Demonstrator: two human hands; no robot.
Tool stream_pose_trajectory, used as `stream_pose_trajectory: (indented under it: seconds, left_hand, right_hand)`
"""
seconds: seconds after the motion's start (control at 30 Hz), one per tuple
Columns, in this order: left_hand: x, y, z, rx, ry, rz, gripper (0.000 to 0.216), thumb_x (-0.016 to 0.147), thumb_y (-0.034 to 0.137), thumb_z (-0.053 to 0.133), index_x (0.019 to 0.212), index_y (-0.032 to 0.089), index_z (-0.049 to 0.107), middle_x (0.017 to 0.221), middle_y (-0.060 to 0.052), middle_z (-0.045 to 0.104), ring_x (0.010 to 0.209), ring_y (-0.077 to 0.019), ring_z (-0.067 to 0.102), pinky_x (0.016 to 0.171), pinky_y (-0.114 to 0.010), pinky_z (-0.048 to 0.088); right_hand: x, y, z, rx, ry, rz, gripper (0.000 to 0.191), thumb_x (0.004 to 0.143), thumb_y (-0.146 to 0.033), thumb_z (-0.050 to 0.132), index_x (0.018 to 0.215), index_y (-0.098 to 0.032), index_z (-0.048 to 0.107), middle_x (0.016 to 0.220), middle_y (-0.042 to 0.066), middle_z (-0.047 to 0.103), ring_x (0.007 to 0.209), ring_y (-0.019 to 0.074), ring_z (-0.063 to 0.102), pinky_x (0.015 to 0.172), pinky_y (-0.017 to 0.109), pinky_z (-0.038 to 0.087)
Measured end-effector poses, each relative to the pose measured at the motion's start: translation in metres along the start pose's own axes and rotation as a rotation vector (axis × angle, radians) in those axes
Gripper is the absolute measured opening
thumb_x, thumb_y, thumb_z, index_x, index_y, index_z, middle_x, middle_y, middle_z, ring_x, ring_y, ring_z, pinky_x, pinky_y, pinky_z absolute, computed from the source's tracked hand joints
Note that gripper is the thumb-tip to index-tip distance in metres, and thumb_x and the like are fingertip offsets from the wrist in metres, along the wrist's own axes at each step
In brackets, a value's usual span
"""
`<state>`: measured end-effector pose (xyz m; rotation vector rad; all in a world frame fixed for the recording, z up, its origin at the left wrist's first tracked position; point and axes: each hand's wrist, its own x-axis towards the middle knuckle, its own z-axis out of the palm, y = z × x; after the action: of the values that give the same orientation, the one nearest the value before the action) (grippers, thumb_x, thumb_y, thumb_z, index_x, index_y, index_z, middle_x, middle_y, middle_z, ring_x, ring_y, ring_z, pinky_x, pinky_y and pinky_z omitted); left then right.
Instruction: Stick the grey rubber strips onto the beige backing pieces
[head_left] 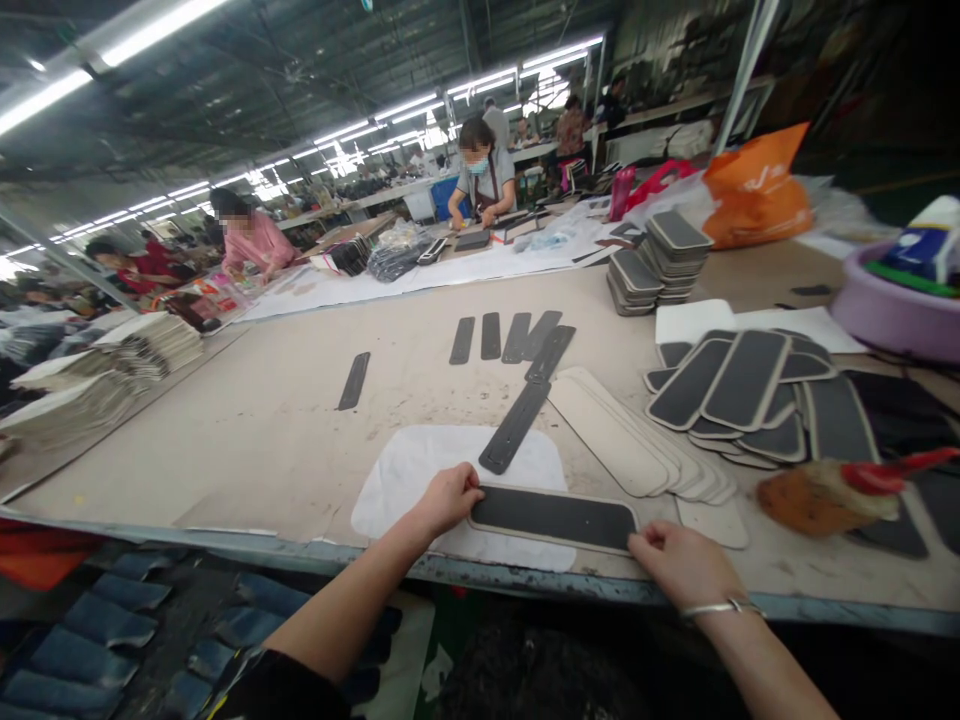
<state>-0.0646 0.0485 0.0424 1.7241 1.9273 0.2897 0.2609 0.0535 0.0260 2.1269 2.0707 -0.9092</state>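
Both hands on one dark panel point(555, 515) with a pale edge, at the near edge of the table point(225, 430). Left hand point(452, 495): thumb and fingertips together, pinching the panel's left end at the upper corner. Right hand point(684, 563): fingers curled, thumb and fingertips pinching the right end; metal bracelet point(724, 608) on that wrist. Panel runs roughly crosswise, over the lower right part of a white sheet point(405, 465), right end past the sheet's edge. Can't tell if it's flat on the surface or slightly raised

Just beyond the panel: long dark strip point(517, 425), slanted, lower end over the white sheet, upper end meeting a second strip point(552, 350). More short strips point(490, 335) in a loose row behind, one lone strip point(353, 381) well off to the left

Right of the strips: fan of pale panels point(619, 440), overlapping. Beyond that, messy pile of pale-edged dark panels point(746, 380). Bottle point(814, 500) with brownish orange contents near the right hand, red nozzle pointing right. Farther back, neat stacks point(660, 265) beside an orange bag point(757, 190); purple tub point(892, 300) at far right
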Motion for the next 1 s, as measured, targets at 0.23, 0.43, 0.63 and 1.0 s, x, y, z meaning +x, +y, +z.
stream_pose_trajectory:
  seconds: [0.23,0.43,0.63,1.0]
  left_hand:
    - [0.0021,-0.0017,0.0026,0.070,0.007,0.037,0.011,0.074,0.013,0.061,0.075,0.017,0.051,0.066,0.003,0.056,0.066,-0.0126,0.053,0.059,-0.021,0.031]
    - [0.0026,-0.0026,0.0028,0.096,0.015,0.012,0.011,0.075,0.015,0.062,0.077,0.018,0.051,0.066,0.002,0.056,0.066,-0.0125,0.053,0.059,-0.020,0.032]
    - [0.0004,-0.0045,0.0049,0.085,0.042,-0.004,0.011,0.075,0.016,0.062,0.078,0.017,0.052,0.068,0.002,0.057,0.067,-0.0120,0.053,0.060,-0.020,0.033]
    - [-0.0053,-0.0061,0.0084,0.035,0.081,0.021,0.011,0.076,0.013,0.060,0.081,0.017,0.051,0.072,0.002,0.058,0.070,-0.0123,0.055,0.062,-0.021,0.037]
  right_hand:
    - [-0.0038,-0.0026,-0.0020,0.029,0.071,-0.019,0.022,0.074,-0.037,0.047,0.062,-0.024,0.060,0.062,0.001,0.060,0.064,0.0180,0.054,0.058,0.026,0.032]
    - [-0.0042,-0.0002,-0.0008,0.030,0.071,-0.026,0.023,0.074,-0.038,0.047,0.062,-0.024,0.060,0.061,0.000,0.060,0.063,0.0177,0.053,0.057,0.026,0.031]
    - [-0.0030,0.0009,0.0006,0.016,0.073,-0.040,0.024,0.076,-0.037,0.045,0.062,-0.024,0.059,0.061,0.001,0.059,0.062,0.0177,0.052,0.057,0.026,0.030]
    - [-0.0033,-0.0031,-0.0013,-0.018,0.036,-0.044,0.028,0.080,-0.038,0.043,0.063,-0.022,0.058,0.060,0.003,0.059,0.064,0.0198,0.054,0.057,0.027,0.030]
